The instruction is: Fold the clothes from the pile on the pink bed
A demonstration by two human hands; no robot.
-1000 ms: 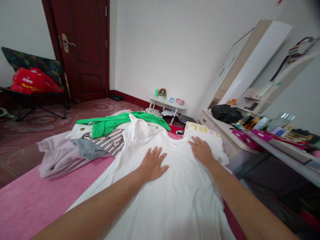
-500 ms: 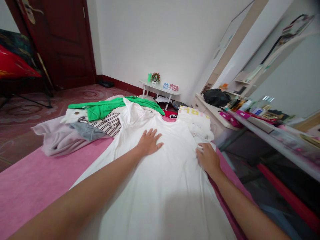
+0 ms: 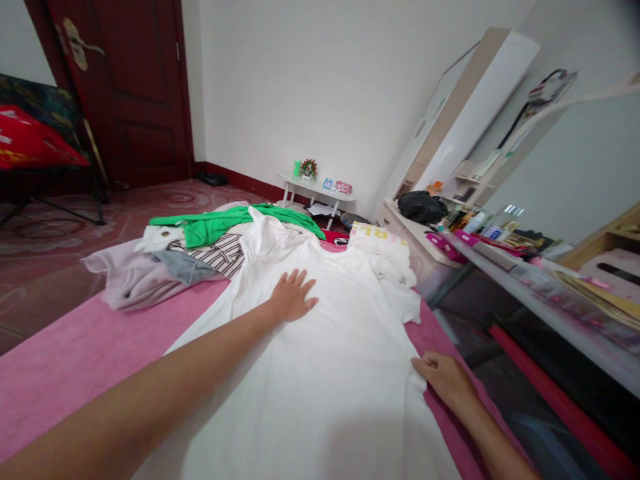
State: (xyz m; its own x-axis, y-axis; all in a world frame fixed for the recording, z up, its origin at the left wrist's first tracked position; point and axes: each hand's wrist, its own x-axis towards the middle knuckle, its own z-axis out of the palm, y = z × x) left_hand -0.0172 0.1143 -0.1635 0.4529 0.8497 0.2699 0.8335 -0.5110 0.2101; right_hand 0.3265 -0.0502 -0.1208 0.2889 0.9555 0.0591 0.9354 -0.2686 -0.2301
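Observation:
A white T-shirt (image 3: 320, 387) lies spread over a pink bedcover (image 3: 55, 353), its neckline pointing away from me. My left hand (image 3: 293, 296) rests flat on the upper chest of the shirt, fingers spread. At the shirt's right side edge, below the sleeve, my right hand (image 3: 445, 379) pinches the fabric between thumb and curled fingers. The right sleeve (image 3: 403, 300) lies out flat toward the bed's edge. Around the left shoulder the cloth is bunched and wrinkled.
Beyond the shirt's left shoulder lie a green garment (image 3: 215, 225), a striped one (image 3: 227, 253) and a pale lilac one (image 3: 135, 283). A folded white garment with yellow letters (image 3: 377, 243) sits near the collar. A cluttered dressing table (image 3: 505, 260) borders the right side.
My right hand has moved from near the right sleeve down along the shirt's side edge, and the sleeve now lies flatter. My left hand stays flat on the chest.

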